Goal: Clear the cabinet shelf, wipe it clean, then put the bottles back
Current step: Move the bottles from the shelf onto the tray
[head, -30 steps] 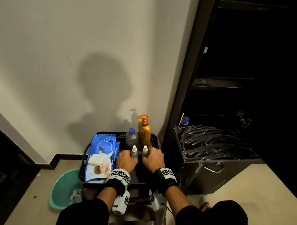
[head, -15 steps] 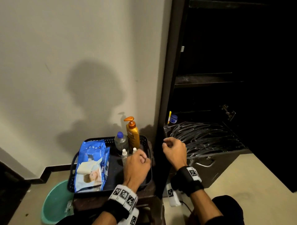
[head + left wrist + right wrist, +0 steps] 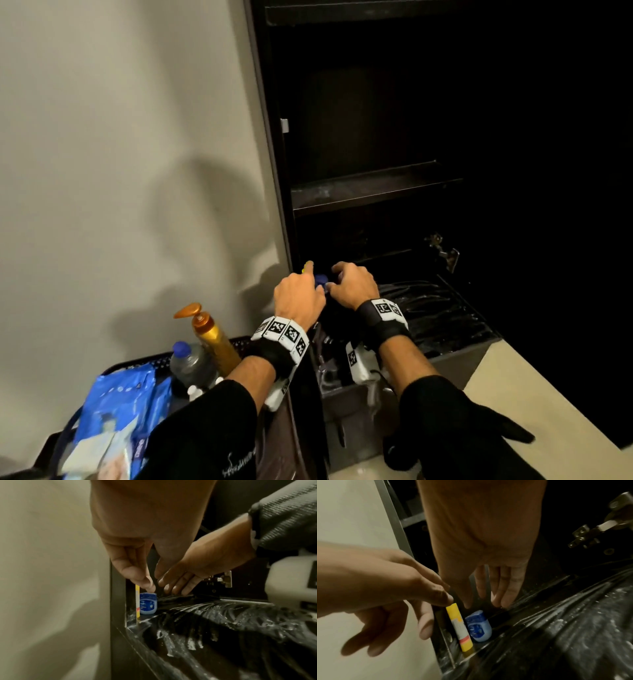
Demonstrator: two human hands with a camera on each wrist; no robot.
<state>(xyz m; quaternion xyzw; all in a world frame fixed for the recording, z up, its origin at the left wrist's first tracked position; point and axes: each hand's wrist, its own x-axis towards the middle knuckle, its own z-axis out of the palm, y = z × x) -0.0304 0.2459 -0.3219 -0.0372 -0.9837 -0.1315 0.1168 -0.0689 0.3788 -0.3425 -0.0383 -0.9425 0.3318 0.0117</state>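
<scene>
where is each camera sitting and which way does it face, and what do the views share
Head: worn on the head, looking forward and down into the dark cabinet; shows both forearms, the left hand and the right hand.
Left wrist: on the left wrist, looking along the fingers at the small blue jar; the right hand enters from the right.
Right wrist: on the right wrist, looking down its fingers at the yellow tube and the jar; the left hand enters from the left.
Shared: both wrist views show the jar, tube and both hands.
</scene>
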